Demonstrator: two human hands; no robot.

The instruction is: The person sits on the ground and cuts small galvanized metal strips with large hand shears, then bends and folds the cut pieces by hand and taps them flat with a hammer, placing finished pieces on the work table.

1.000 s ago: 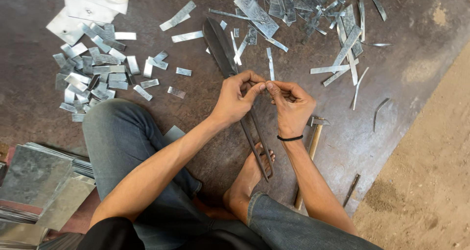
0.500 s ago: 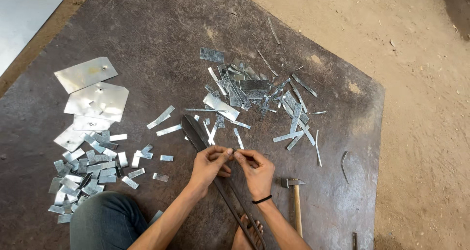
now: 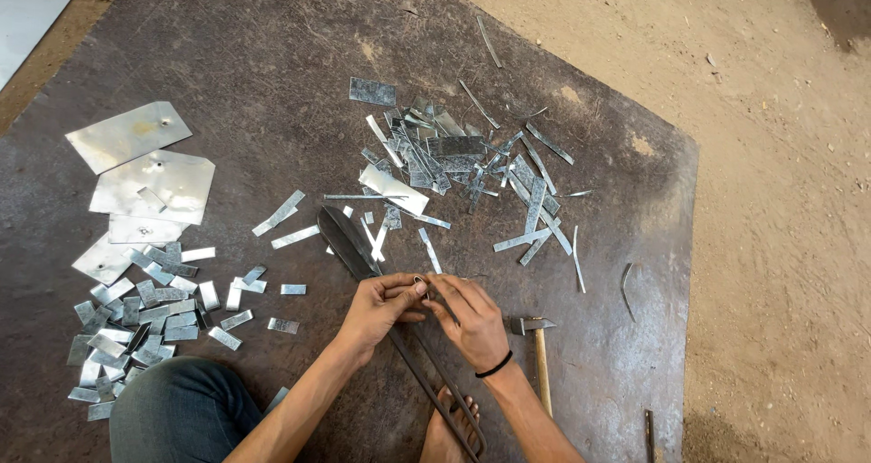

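Both hands, left [image 3: 376, 307] and right [image 3: 472, 318], pinch a small metal strip [image 3: 420, 284], probably light, thin, bendable and sharp-edged, best held by its flat faces.

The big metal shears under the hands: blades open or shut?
Shut. The dark blades of the shears lie together as one tapered shape on the mat, with no gap visible between them.

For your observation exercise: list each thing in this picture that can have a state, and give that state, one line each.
left hand: pinching a small metal piece
right hand: pinching the same piece
small metal piece: held between both hands
tin snips: lying on the mat, blades closed
hammer: lying flat, untouched
cut strips: piled loose
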